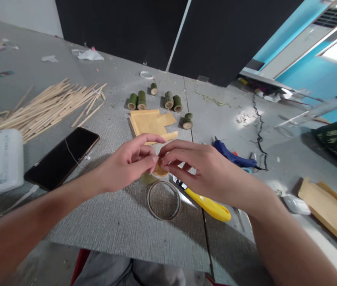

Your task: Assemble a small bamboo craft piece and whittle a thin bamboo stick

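Fingertips of my left hand (132, 161) and my right hand (189, 161) meet over a short, pale bamboo piece (148, 178) with a yellowish-brown top. Both hands are closed in a pinch around something small and thin that I cannot make out; my left index finger stretches above it. Just in front of them lies a thin roll of clear tape (149, 202). Under my right hand sits a yellow-handled cutter (210, 206), its front end partly hidden. Beyond the fingers rests a cut piece of tan cardboard (147, 122).
Several green bamboo sections (141, 100) stand or lie farther back. Thin wooden sticks (52, 109) are heaped at left, behind a phone (64, 157) and a white box (0, 163). A blue glue gun (233, 155) and a cardboard tray (332, 210) lie right.
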A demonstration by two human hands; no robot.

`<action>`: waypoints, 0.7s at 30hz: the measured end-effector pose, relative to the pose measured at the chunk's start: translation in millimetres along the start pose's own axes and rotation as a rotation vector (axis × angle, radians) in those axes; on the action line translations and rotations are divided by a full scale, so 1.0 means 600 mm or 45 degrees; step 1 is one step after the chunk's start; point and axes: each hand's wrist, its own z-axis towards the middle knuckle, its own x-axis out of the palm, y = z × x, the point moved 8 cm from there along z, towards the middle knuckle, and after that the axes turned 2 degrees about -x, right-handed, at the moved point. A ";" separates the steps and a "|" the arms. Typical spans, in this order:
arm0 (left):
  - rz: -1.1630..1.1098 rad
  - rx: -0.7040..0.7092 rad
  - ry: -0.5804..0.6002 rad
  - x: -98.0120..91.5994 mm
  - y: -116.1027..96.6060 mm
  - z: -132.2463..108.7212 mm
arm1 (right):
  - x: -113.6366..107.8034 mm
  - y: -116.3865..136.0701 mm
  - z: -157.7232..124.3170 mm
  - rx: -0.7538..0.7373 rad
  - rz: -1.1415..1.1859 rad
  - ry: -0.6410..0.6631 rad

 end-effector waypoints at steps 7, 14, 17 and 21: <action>0.009 0.003 0.001 -0.001 0.001 0.000 | -0.001 0.003 0.001 0.008 -0.011 -0.018; 0.012 -0.002 0.006 0.000 0.001 0.000 | -0.003 0.003 0.000 -0.003 0.001 -0.005; 0.007 -0.004 0.000 0.000 0.001 0.000 | -0.003 0.002 0.000 0.008 0.006 -0.008; 0.012 0.001 0.001 0.000 0.002 0.000 | -0.003 0.001 0.000 0.015 0.008 -0.017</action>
